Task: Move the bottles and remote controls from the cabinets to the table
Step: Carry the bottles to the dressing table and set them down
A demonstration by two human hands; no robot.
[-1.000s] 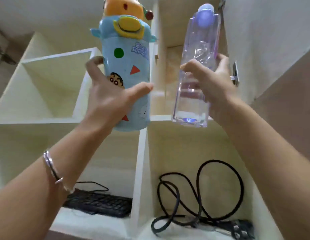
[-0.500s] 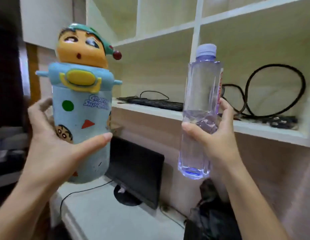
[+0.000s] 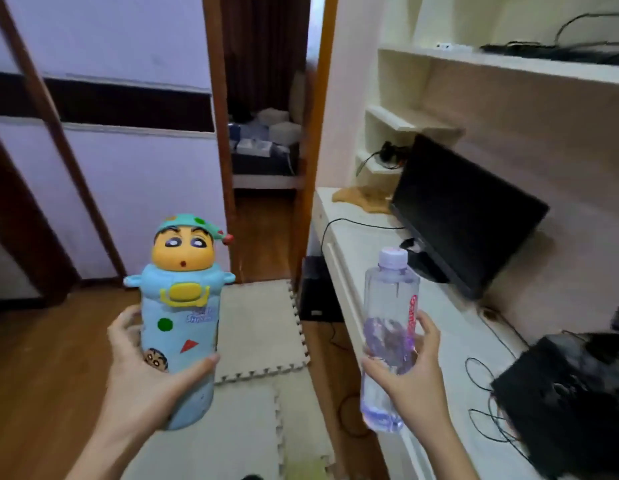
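The left hand (image 3: 145, 386) wraps the cartoon bottle (image 3: 178, 327) low on its body. The right hand (image 3: 415, 379) clasps the clear bottle (image 3: 387, 341) mid-body (probably light, thin, squashy). Both bottles are upright in mid-air, short of the white desk (image 3: 356, 237) beyond.

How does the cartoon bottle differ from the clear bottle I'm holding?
The cartoon bottle is opaque blue with a character-head lid; the clear bottle is see-through with a pale cap. The cartoon bottle is wider; the clear bottle is slimmer. Both stand upright, gripped by the left hand and right hand.
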